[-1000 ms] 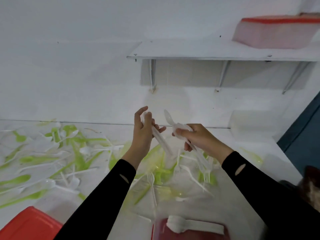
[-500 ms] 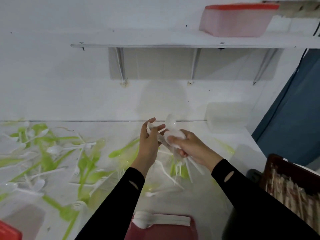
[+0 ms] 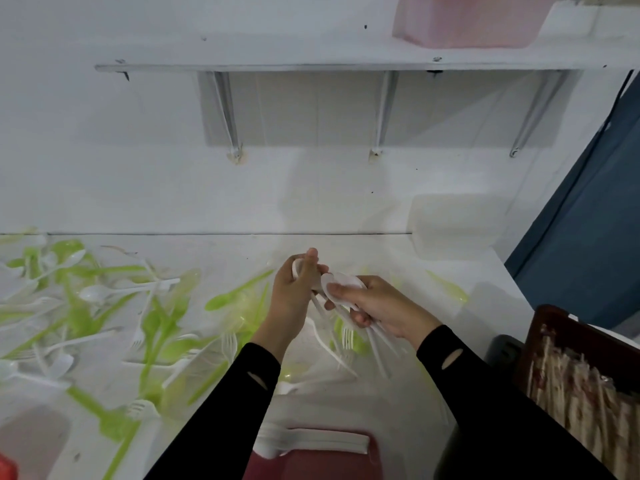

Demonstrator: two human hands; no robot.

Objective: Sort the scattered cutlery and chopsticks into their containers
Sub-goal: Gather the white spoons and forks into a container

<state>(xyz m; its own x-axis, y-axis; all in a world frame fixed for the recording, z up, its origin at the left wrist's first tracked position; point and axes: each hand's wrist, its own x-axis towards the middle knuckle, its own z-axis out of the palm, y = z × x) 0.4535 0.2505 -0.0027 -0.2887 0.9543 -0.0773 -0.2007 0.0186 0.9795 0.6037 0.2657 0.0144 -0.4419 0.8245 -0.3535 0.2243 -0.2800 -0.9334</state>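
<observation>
I had brought my left hand point(image 3: 294, 294) against my right hand point(image 3: 381, 308), both grips clenched on white spoons point(image 3: 341, 285) above the surface point(image 3: 374, 251). Gathered, they looked ready for the red container point(image 3: 311, 462) below.

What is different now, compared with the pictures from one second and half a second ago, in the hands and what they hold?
The left hand has moved right to meet the right hand; its white piece now lies against the white spoons that the right hand holds. The view swung right, so the chopstick crate shows. Unchanged: both hands' holds, the scattered cutlery, the red container.
</observation>
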